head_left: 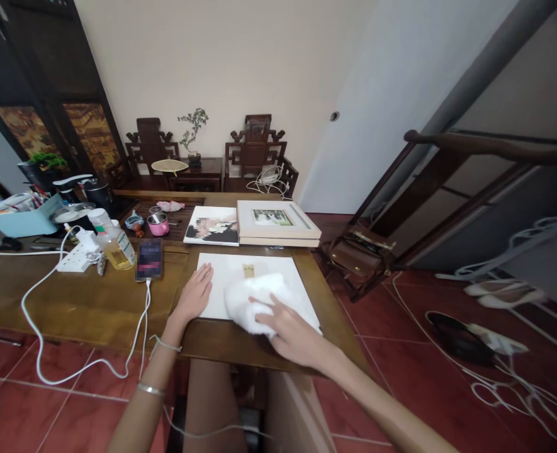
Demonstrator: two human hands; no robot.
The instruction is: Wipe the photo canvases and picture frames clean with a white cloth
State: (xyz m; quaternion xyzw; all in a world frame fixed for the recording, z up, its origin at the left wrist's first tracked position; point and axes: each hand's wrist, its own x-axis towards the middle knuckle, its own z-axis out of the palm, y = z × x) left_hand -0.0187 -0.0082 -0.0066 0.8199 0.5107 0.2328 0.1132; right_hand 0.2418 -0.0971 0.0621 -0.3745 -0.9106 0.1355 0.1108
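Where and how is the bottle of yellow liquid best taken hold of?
Likely around the middle of the bottle, coming from the near side: it stands on its base, its body tall and rounded, with the white power strip to its left and the phone to its right.

The white cloth [252, 302] hides part of the white board [224, 267]; I cannot see beneath. Markings on the label [248, 270] are too small to read remotely. Pixel blocks mask the phone [149, 259] screen. My feed's lower edge cuts off 2 forearms [139, 409].
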